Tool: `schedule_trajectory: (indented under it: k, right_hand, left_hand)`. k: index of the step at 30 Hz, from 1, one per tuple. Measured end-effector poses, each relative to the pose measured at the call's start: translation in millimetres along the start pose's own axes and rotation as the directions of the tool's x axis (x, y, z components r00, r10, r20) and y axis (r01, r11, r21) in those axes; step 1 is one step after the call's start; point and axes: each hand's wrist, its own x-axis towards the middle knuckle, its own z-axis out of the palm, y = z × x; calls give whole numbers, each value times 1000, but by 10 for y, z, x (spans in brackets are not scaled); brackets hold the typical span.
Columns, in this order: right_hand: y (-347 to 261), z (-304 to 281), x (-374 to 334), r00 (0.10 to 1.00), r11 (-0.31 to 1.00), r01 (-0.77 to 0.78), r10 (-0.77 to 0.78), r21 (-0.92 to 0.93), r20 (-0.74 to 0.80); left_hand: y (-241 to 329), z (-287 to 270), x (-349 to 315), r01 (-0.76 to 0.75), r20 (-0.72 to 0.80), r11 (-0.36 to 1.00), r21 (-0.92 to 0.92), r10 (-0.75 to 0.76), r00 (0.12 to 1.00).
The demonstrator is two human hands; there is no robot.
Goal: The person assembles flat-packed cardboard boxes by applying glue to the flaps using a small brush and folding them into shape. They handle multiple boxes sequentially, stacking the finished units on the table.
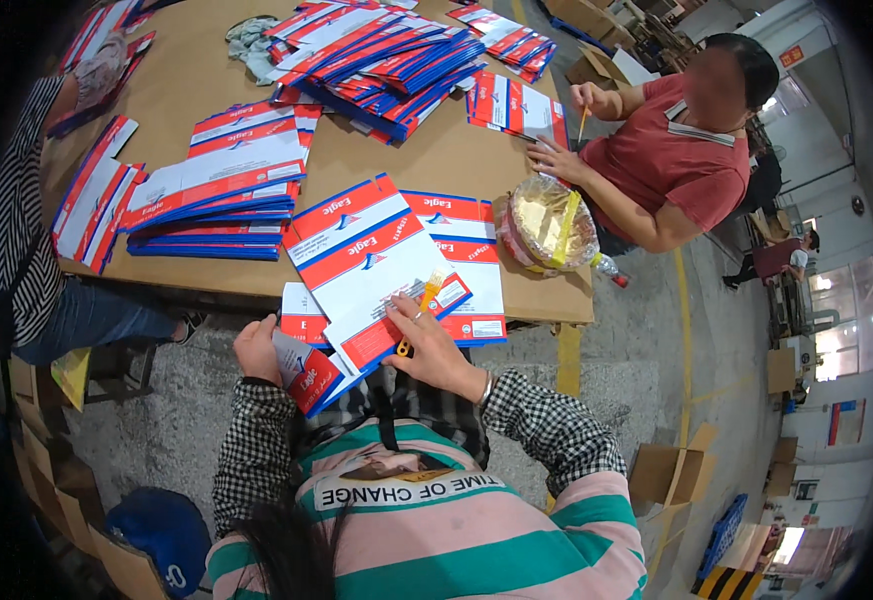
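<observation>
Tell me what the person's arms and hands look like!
Both hands, the left hand and the right hand, are bare, with no gloves. Black-and-white checked sleeves cover the forearms, and above them is a pink-and-green striped top. The right hand wears a ring on a finger and a thin, pale bracelet at the wrist.

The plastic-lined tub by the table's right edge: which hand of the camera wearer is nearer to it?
Right. The right hand, holding a paintbrush on the printed carton, is below and left of the tub in the picture; the left hand grips a carton flap, farther left.
</observation>
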Motion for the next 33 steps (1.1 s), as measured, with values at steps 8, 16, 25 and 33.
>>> schedule_trajectory:
  k: [8, 16, 25, 33]
  right_hand:
    - [-16, -112, 94, 979, 992, 122, -125, -28, -164]
    - [-151, -271, 487, 836, 989, 126, -147, -76, -528]
    - [-188, -479, 537, 748, 994, 107, -64, 25, -661]
    - [-197, -668, 525, 656, 965, 209, -16, 161, -755]
  left_hand:
    - [165, 80, -71, 70, 85, 997, 11, -71, 994]
    - [182, 66, -68, 93, 268, 992, 84, -112, 957]
    - [272, 126, -187, 92, 313, 980, 179, -146, 938]
    - [211, 70, -211, 97, 370, 911, 400, -258, 893]
